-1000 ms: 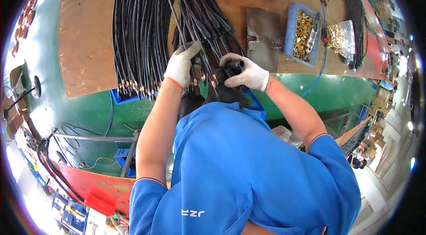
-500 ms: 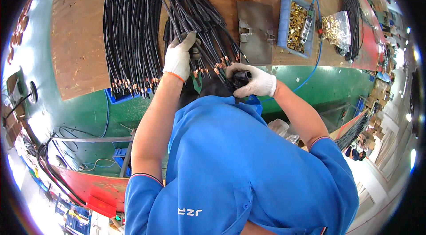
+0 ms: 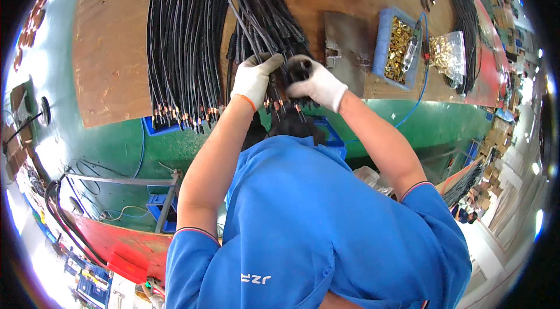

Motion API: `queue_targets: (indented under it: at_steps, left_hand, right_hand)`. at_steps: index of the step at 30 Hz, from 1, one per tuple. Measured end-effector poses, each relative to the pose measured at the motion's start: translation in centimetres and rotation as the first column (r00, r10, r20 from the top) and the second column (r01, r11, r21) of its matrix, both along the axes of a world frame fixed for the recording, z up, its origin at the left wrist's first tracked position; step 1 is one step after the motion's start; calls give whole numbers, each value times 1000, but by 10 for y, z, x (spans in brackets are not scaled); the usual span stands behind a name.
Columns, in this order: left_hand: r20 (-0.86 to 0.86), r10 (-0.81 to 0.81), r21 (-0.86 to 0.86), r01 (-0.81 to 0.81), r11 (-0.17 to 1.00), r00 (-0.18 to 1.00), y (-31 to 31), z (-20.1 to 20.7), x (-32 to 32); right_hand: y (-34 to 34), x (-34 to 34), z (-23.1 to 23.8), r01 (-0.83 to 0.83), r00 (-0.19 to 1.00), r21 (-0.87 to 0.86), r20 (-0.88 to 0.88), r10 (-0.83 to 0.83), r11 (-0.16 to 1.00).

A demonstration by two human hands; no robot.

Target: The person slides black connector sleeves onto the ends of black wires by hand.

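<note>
The blue shirt (image 3: 326,210) seems red-trimmed; gloves (image 3: 249,82) are white.

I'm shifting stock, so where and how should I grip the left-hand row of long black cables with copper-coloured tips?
Probably just behind the copper-coloured tips, coming from the near side: there the long black cables lie side by side and their near ends overhang the brown tabletop, which should leave some room underneath.

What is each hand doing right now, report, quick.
Left hand: closed on black cables near their ends, exact number hidden.
Right hand: closed around black tubular parts, count unclear.
</note>
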State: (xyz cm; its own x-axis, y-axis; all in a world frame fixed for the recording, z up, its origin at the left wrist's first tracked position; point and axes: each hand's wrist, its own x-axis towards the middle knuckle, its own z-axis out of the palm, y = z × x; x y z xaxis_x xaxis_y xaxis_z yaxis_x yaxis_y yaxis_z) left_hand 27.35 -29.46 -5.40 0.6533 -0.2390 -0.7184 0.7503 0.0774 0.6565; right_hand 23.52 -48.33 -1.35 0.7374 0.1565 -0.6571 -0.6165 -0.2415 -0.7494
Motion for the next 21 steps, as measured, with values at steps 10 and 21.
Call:
queue_targets:
  at_steps: [10, 21]
  left_hand:
    - [-92, 171, -94, -179, 979, 981, 43, -2, -10]
    - [-32, -90, -184, 83, 979, 995, 33, 10, 2]
  right_hand:
    - [32, 125, -25, -7, 997, -134, 79, 17, 991]
    - [-13, -2, 20, -57, 993, 68, 109, 49, 996]
